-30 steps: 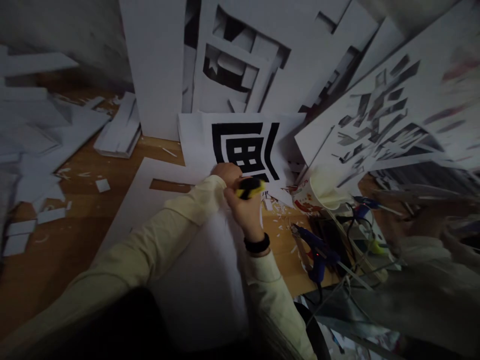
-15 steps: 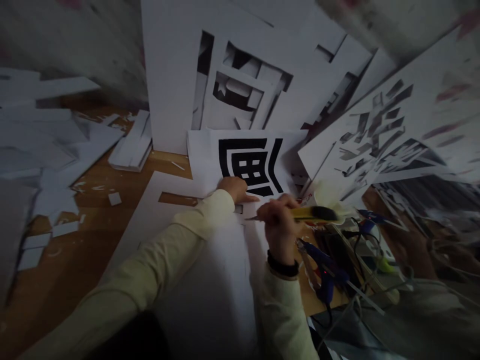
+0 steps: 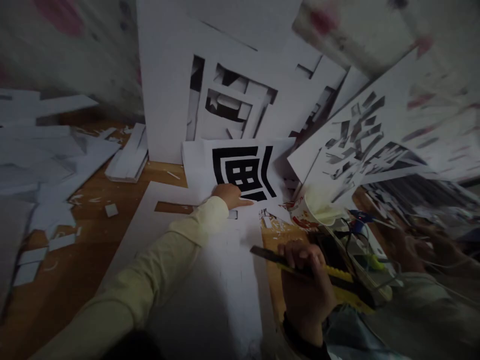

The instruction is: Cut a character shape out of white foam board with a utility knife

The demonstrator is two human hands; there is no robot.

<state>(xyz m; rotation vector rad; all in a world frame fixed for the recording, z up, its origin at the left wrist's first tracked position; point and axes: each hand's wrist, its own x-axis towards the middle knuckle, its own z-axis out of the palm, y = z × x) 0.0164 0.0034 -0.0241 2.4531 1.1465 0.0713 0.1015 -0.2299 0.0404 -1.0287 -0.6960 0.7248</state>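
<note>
My left hand presses down at the lower edge of a white sheet printed with a bold black character, thumb stretched to the right. Under that arm lies a large white board with a long slot and a small cut-out near the hand. A yellow and black utility knife is gripped in my right hand, its blade pointing left above the board's right edge and touching nothing that I can see.
White boards with cut-out shapes lean at the back. Offcuts pile up on the left of the wooden table. At right are a paper cup, paper shavings, a blue glue gun with cords, and another person's blurred arm.
My right hand has drawn the knife back toward me and to the right, away from the small cut-out. My left hand stays on the sheet. The view has tilted slightly.
</note>
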